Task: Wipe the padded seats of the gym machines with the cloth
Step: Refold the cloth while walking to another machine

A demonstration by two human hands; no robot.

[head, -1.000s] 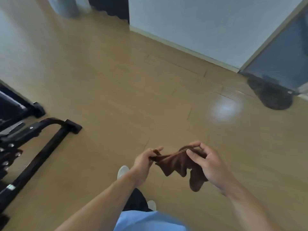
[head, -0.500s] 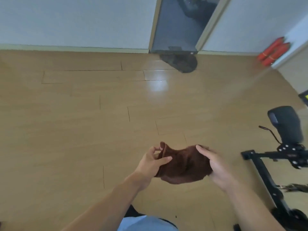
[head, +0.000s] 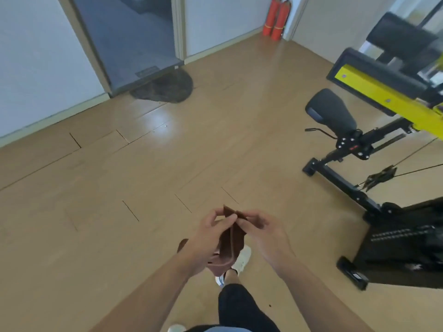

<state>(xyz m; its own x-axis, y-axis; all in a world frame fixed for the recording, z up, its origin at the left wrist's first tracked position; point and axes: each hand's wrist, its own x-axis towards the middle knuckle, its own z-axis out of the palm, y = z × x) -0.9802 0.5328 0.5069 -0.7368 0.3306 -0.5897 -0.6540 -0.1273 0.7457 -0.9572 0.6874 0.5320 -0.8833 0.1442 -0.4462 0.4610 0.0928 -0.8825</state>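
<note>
Wooden floor [head: 167,176]; padded seat [head: 332,112] right

Soft brown cloth [head: 236,240], glossy wood floor [head: 143,168]

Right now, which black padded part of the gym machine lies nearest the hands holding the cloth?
The rounded black seat pad, low beside the floor; the rectangular pad sits higher and farther back.

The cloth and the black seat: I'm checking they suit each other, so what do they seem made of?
Cloth: soft brown fabric, matte, perhaps microfibre; it hangs limp in folds between both hands. Seat: smooth black padded cover, likely vinyl or leather-look, with rounded edges and a faint sheen.
</note>
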